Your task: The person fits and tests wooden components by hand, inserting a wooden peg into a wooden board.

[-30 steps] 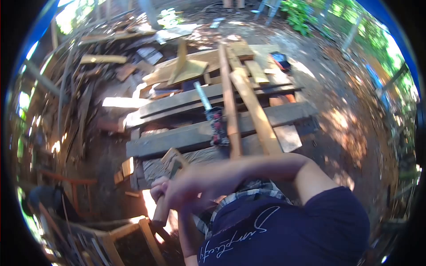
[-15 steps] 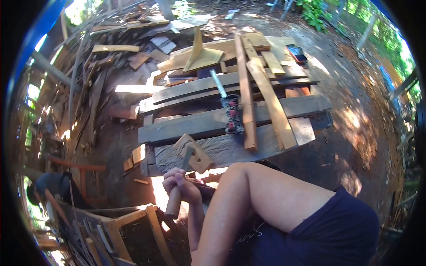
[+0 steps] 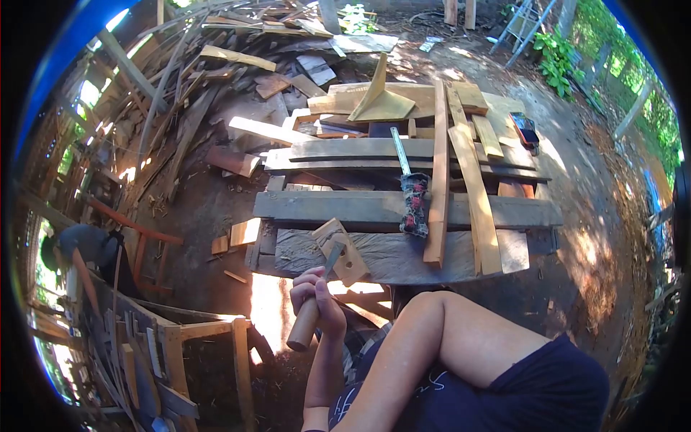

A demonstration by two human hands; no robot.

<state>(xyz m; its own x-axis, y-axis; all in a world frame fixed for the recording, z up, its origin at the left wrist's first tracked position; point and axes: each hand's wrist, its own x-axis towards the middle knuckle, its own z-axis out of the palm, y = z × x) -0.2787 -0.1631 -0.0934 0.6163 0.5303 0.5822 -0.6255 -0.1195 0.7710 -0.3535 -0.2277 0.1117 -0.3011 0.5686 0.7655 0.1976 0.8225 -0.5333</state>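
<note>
My left hand [image 3: 319, 297] is closed around a chisel, its round wooden handle [image 3: 304, 325] jutting down below the fist. The grey blade [image 3: 334, 258] points up and away, over or against a wooden block with holes [image 3: 351, 263]; contact cannot be made out. That block lies tilted on the near, weathered plank [image 3: 410, 255] of the low work table. My right arm [image 3: 432, 317] is bent, elbow forward, its forearm running out at the bottom edge, so the right hand is hidden from view.
A patterned cloth piece [image 3: 414, 205] with a metal strip [image 3: 400, 150], long boards [image 3: 437, 180], an angled wooden piece [image 3: 381, 104] and a dark device [image 3: 525, 129] lie on the table. A scrap-wood pile [image 3: 187, 93] is at back left; a wooden frame [image 3: 209, 330] stands near left.
The view has swung, so the table and its things sit farther right and lower. My left hand still grips the chisel, and its blade shows more fully over the block.
</note>
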